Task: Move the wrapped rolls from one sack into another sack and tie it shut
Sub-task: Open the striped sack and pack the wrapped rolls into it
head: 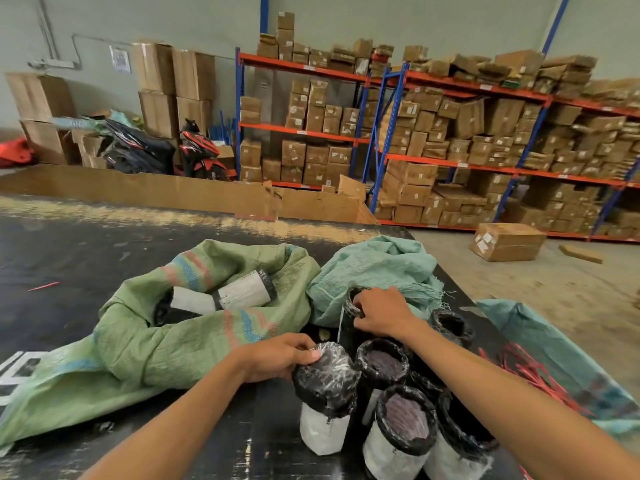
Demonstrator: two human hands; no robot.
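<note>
Head view, warehouse packing table: I stand over a cluster of wrapped rolls (391, 403) set upright at the near edge of the black table (86, 258), each a pale cylinder capped in crinkled black film. My left hand (277, 358) curls round the top of the nearest roll (325, 393), thumb pressed on its capped end, fingers down its far side. My right hand (377, 311) reaches further back and pinches the rim of another roll (353, 299) that stands against the crumpled teal sack (381, 268), which lies slack and looks emptied. The green striped sack (207, 323) sits just left of my left hand, its mouth rolled open and facing me, with at least two rolls (239, 292) already lying on their sides inside. To do this step well, I judge that each roll wants a firm hold below the slippery film cap rather than on it, a lift clear of its neighbours so none topple off the table edge, and a low drop into the open mouth so the sack wall stays folded back. A second teal sack (554, 344) lies to my right, with a bundle of red ties (533, 372) on it, close by for the closing knot. Several rolls remain outside, so I judge the transfer about a third done.
</note>
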